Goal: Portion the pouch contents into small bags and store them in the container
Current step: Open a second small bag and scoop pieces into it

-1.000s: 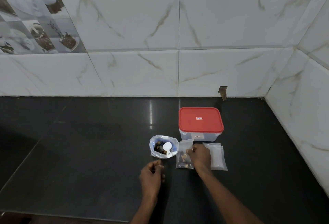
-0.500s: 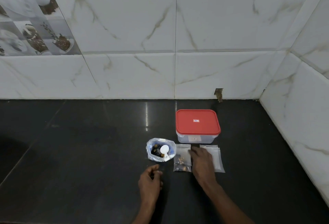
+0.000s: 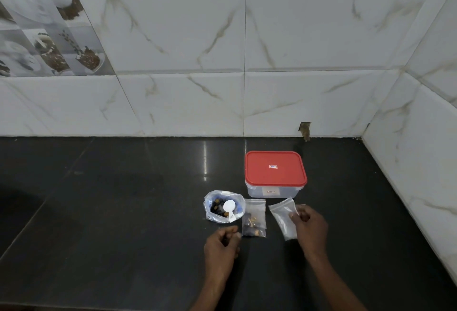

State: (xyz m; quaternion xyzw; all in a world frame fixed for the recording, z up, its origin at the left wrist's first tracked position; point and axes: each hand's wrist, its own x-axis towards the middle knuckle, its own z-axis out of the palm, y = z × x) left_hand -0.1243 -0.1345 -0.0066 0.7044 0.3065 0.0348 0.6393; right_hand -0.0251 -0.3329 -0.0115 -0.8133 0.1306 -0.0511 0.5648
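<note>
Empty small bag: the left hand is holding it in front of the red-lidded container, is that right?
No. The right hand, not the left, is holding the empty small bag in front of the red-lidded container, as the head view shows.

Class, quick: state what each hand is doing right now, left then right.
Left hand: idle, fingers loosely curled, holding nothing visible.
Right hand: pinching an empty small bag.

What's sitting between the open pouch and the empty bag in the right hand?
A small filled bag, flat on the counter, per the head view.
</note>
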